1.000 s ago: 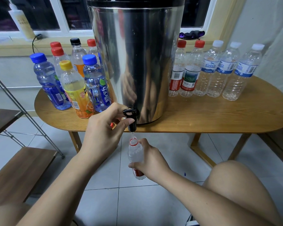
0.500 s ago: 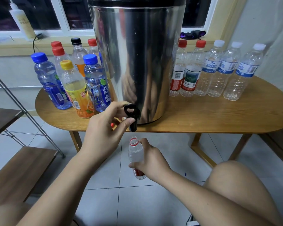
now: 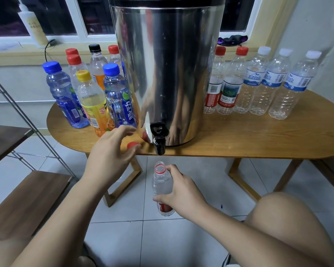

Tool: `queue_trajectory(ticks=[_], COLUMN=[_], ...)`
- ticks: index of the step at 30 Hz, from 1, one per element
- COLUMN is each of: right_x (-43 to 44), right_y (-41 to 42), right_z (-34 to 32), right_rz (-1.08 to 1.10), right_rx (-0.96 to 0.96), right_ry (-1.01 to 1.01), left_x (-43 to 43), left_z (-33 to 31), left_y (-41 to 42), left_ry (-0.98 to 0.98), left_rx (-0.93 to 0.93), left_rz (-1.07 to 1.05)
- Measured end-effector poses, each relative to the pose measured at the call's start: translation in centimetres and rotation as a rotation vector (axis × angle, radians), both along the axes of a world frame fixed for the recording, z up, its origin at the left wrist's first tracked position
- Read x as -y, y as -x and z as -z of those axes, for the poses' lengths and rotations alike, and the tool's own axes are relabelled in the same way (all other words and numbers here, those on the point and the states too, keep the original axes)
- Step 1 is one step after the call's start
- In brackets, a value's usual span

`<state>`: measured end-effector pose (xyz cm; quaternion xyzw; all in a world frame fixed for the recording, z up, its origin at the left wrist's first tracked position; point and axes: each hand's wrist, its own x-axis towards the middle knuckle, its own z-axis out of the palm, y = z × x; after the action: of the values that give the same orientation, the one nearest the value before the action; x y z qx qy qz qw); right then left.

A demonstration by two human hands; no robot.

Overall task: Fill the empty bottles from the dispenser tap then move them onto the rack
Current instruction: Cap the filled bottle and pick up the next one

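Observation:
A tall steel dispenser [image 3: 168,70] stands on the wooden table [image 3: 239,139], its black tap [image 3: 159,139] hanging over the front edge. My right hand [image 3: 181,191] grips an uncapped clear bottle [image 3: 162,185] with a red label, held upright below the tap. My left hand [image 3: 112,157] hovers with spread fingers left of the tap, just over a loose red cap [image 3: 132,145] on the table edge. It holds nothing.
Several coloured capped bottles [image 3: 89,97] stand left of the dispenser, several clear capped ones [image 3: 262,83] to its right. A metal-framed rack with wooden shelves [image 3: 25,199] stands at the left. My bare knee [image 3: 289,218] is at lower right, over the tiled floor.
My left hand has let go of the tap lever and moved left and down toward the red cap. The bottle has dropped slightly below the spout. The water stream has stopped.

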<state>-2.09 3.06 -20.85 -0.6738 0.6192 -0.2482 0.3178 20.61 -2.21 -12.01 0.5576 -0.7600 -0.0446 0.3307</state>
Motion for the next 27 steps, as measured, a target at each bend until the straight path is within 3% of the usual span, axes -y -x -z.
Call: queue_trajectory(ticks=[16,23,27], right_x=[-1.3,-1.4,-1.4], right_y=[0.6,0.7,0.9], right_z=[-0.6,-0.9,-1.2], right_rz=[-0.048,-0.047,-0.043], right_rx=[0.046,0.034,0.012], right_ry=[0.007,0.006,0.014], left_x=[1.4,-0.3,-2.7], left_z=[2.8,2.1,1.5], left_y=[-1.0,-0.8,0.6], left_ry=[-0.029,-0.122,-0.277], left_rx=[0.099,0.008,-0.121], left_rz=[0.065,0.11,0.225])
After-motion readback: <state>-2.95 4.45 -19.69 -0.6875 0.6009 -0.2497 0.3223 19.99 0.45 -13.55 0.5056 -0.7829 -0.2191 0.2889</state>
